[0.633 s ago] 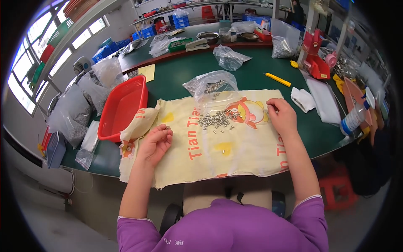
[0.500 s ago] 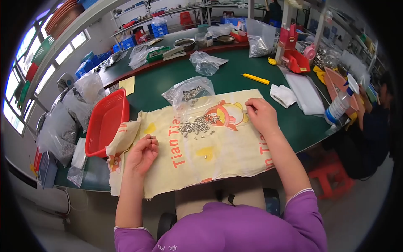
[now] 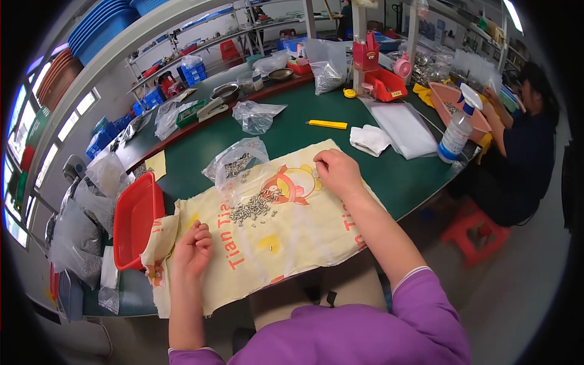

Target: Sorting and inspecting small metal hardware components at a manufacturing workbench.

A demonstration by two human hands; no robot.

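A pale yellow cloth [image 3: 292, 237] with red lettering and a cartoon print lies spread over the table's near side. On it is a heap of small silvery metal pieces [image 3: 250, 210], beside a clear plastic bag [image 3: 250, 164] with more of them inside. One loose metal piece [image 3: 271, 248] lies closer to me on a yellow patch. My left hand [image 3: 193, 248] is closed with curled fingers over the cloth's left part; any contents are hidden. At the cloth's far right, by the cartoon, my right hand [image 3: 338, 172] is closed in a pinch, its fingertips too small to read.
A red plastic basket [image 3: 139, 222] stands left of the cloth, beside filled clear bags [image 3: 76, 240]. Beyond the cloth lie a yellow cutter knife [image 3: 327, 125], a white folded cloth [image 3: 370, 140] and a spray bottle [image 3: 456, 131]. A person [image 3: 517, 146] sits at the right.
The whole view has swung right, so the table's contents appear farther left. Both my hands stay closed over the same parts of the cloth; the left one's fingers have curled in more.
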